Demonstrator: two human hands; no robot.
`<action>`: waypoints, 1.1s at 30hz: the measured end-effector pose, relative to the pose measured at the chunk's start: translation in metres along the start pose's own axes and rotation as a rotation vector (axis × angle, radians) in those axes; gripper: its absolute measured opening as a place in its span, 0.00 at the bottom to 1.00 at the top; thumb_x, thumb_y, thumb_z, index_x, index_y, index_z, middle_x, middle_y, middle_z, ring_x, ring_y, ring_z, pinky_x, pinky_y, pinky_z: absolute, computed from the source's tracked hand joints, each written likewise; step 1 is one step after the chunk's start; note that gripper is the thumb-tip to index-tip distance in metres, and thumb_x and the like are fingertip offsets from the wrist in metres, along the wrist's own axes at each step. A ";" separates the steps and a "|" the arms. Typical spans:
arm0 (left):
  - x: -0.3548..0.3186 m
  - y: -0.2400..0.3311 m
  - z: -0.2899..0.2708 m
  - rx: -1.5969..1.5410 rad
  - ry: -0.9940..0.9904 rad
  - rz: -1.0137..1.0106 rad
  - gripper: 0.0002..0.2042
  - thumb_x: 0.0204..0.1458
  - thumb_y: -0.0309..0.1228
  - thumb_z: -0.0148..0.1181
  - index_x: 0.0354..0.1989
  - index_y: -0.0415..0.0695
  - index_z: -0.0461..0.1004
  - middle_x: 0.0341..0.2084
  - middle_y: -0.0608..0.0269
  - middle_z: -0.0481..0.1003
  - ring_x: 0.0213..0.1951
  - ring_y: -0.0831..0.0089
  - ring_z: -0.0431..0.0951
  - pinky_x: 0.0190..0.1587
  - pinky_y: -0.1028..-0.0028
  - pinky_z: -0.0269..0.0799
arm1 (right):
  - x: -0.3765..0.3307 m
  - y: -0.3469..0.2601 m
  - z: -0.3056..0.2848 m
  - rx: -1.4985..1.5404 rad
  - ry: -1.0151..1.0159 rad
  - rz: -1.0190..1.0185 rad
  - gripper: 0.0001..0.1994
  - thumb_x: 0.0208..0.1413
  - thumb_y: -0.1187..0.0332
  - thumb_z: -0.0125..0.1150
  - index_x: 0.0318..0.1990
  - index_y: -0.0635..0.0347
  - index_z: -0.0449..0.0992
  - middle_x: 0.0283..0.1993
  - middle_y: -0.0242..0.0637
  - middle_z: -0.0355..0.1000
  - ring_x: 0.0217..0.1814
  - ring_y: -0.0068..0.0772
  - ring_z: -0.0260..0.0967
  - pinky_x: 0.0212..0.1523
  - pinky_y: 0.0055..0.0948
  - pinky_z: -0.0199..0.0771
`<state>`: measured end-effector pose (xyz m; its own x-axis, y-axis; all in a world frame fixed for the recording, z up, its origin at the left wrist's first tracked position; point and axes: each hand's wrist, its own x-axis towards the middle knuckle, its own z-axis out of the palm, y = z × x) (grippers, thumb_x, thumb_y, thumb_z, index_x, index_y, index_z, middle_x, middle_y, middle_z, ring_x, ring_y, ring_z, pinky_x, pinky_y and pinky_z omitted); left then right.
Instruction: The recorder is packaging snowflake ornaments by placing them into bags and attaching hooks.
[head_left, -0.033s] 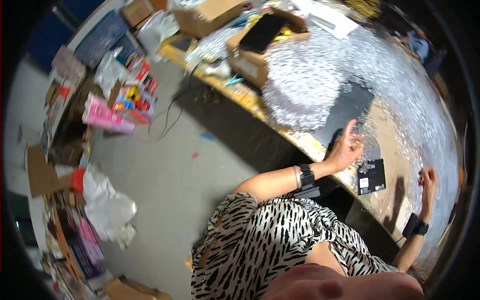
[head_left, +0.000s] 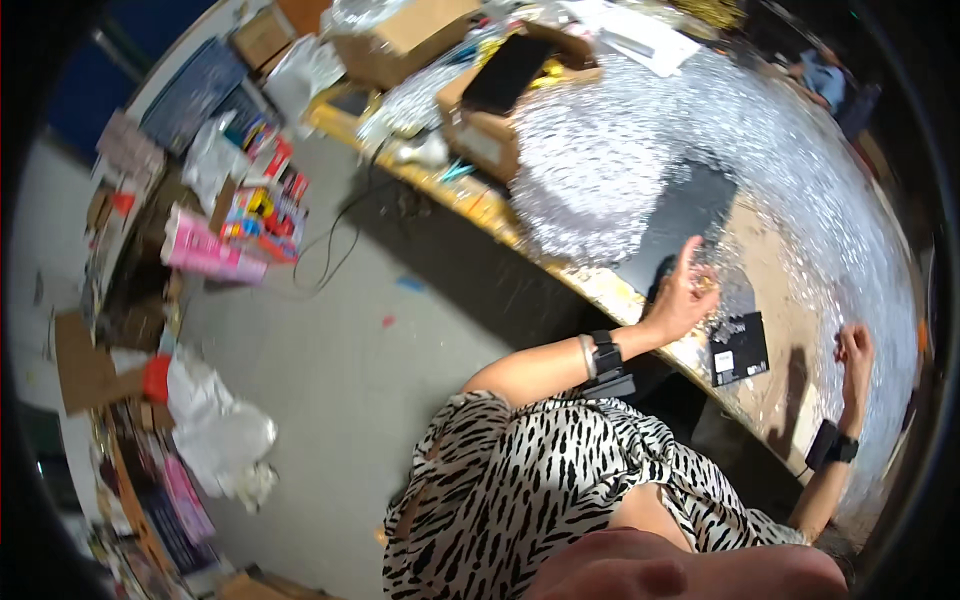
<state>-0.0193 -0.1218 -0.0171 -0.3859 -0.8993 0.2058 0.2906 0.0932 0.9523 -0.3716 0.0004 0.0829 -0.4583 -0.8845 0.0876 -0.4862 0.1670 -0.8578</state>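
My left hand (head_left: pixel 685 303) is over the near edge of the table, index finger stretched out and the other fingers curled in. Something shiny and clear shows at its fingertips, too small to name. Beneath and beyond it lies a dark flat panel (head_left: pixel 690 212), partly under clear bubble wrap (head_left: pixel 600 165). A flat black package with a white label (head_left: pixel 738 350) rests on the table just right of that hand. Farther right, my right hand (head_left: pixel 853 345) has its fingers curled closed against the bubble wrap; its fingertips are partly hidden.
The worktable (head_left: pixel 775 255) runs diagonally, with bubble wrap along its far side. An open cardboard box (head_left: pixel 480 135) with a black object (head_left: pixel 508 73) on it stands at the back. On the left, boxes, pink packages (head_left: pixel 207 250) and white plastic bags (head_left: pixel 215 420) crowd the floor and shelves. A cable (head_left: pixel 335 235) trails down.
The view has shifted slightly, so the table and boxes sit a little farther left. Both hands keep nearly the same pose and place.
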 end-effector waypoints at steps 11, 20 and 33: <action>0.007 -0.001 -0.001 -0.255 -0.079 -0.051 0.29 0.52 0.19 0.50 0.63 0.42 0.47 0.46 0.54 0.66 0.37 0.76 0.73 0.36 0.78 0.73 | -0.039 -0.019 0.003 0.121 0.116 0.008 0.08 0.58 0.65 0.54 0.29 0.56 0.68 0.21 0.24 0.62 0.18 0.12 0.57 0.18 0.14 0.55; 0.007 0.029 0.008 -0.177 -0.070 0.096 0.19 0.57 0.21 0.46 0.57 0.38 0.59 0.42 0.57 0.73 0.37 0.72 0.77 0.37 0.78 0.72 | -0.047 -0.015 -0.007 0.199 0.309 0.032 0.11 0.55 0.64 0.58 0.26 0.58 0.69 0.22 0.25 0.63 0.20 0.15 0.59 0.20 0.17 0.57; -0.015 0.028 0.015 0.729 -0.676 0.911 0.19 0.39 0.17 0.54 0.43 0.44 0.74 0.44 0.59 0.74 0.50 0.60 0.71 0.49 0.62 0.64 | -0.050 -0.035 0.006 0.390 0.167 0.069 0.06 0.57 0.70 0.53 0.30 0.60 0.66 0.24 0.30 0.67 0.19 0.14 0.63 0.18 0.13 0.63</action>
<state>-0.0181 -0.0989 0.0100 -0.7205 -0.0302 0.6928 0.2264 0.9341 0.2762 -0.3271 0.0358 0.1057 -0.6094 -0.7891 0.0770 -0.1474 0.0173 -0.9889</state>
